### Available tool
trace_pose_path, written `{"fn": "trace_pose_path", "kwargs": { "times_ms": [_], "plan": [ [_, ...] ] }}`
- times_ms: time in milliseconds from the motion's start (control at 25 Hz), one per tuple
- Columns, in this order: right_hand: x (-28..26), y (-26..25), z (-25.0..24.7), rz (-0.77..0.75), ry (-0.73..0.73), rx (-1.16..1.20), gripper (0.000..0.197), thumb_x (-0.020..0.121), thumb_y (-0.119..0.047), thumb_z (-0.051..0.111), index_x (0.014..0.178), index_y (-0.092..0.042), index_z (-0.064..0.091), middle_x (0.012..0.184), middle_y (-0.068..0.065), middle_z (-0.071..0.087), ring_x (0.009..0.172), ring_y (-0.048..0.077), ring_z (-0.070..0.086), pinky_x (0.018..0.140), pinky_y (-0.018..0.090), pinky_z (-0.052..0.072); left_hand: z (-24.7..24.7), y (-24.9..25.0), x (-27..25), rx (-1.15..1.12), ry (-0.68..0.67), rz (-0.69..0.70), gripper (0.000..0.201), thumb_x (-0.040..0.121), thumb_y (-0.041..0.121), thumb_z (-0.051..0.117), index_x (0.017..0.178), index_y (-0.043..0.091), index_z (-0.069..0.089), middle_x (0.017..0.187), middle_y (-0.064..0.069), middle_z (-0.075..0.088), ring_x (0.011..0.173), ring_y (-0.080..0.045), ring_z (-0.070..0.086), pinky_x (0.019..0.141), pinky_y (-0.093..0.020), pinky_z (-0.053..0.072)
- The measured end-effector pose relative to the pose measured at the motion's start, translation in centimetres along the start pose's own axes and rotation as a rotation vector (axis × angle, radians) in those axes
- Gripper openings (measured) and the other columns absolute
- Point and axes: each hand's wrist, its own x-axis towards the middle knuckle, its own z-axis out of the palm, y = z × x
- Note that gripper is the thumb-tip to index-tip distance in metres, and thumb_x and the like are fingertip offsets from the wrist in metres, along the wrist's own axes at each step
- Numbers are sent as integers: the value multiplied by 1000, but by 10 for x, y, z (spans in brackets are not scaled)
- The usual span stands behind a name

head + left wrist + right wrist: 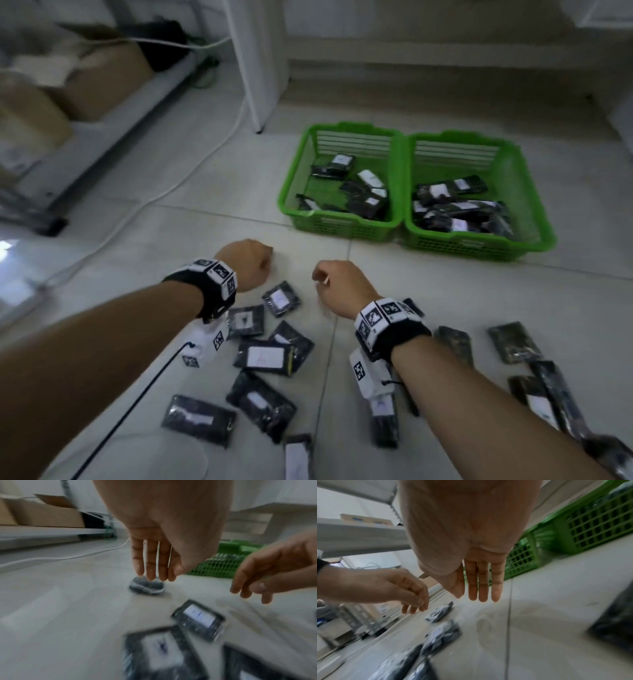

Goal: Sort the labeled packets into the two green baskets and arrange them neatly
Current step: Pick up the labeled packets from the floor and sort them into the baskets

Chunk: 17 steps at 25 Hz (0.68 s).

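Note:
Two green baskets stand side by side on the tiled floor, the left basket point(342, 228) and the right basket point(462, 245), each holding several dark packets with white labels. More labelled packets point(263, 356) lie scattered on the floor under my forearms. My left hand point(246, 263) hovers with straight fingers point(150, 568) pointing down just over a small packet point(146, 586); whether they touch it is unclear. My right hand point(342, 284) hangs beside it with straight fingers point(481, 588) and holds nothing. A labelled packet point(281, 299) lies between the two hands.
A low shelf with cardboard boxes point(85, 85) runs along the left. A white cable point(154, 195) crosses the floor, and a white post point(260, 61) stands behind the baskets. A thin black cord point(137, 394) trails from my left wrist.

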Motion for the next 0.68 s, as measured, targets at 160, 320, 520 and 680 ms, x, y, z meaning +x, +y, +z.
{"fn": "trace_pose_path", "kwargs": {
  "times_ms": [160, 320, 520, 680],
  "plan": [
    [18, -28, 39, -57, -83, -33, 28, 93, -10, 56, 120, -15, 60, 126, 6, 59, 115, 26, 56, 97, 38, 47, 46, -32, -50, -74, -214, -70, 32, 87, 34, 63, 114, 17, 63, 122, -7, 59, 110, -29, 59, 93, -36, 49],
    [31, -32, 63, -33, -154, -93, 58, 89, -29, 70, 141, -18, 47, 140, 3, 47, 128, 24, 41, 104, 39, 42, 64, -38, -63, -182, -169, -44, 43, 80, 45, 74, 110, 16, 64, 115, -6, 56, 102, -26, 59, 89, -35, 50],
    [35, -22, 63, 73, -112, 28, 43, 79, -23, 81, 109, -20, 50, 110, 2, 56, 100, 20, 52, 78, 32, 44, 62, -33, -52, -251, -250, -31, 31, 78, 39, 80, 90, 20, 57, 97, 3, 57, 88, -20, 58, 72, -26, 43],
    [37, -13, 26, 149, 37, 400, 23, 88, -2, 62, 105, -17, 59, 91, 2, 62, 75, 21, 61, 58, 28, 46, 31, -27, -35, -594, -229, -70, 25, 85, 31, 75, 89, 20, 54, 81, -1, 71, 65, -20, 68, 62, -29, 53]
  ]
}}
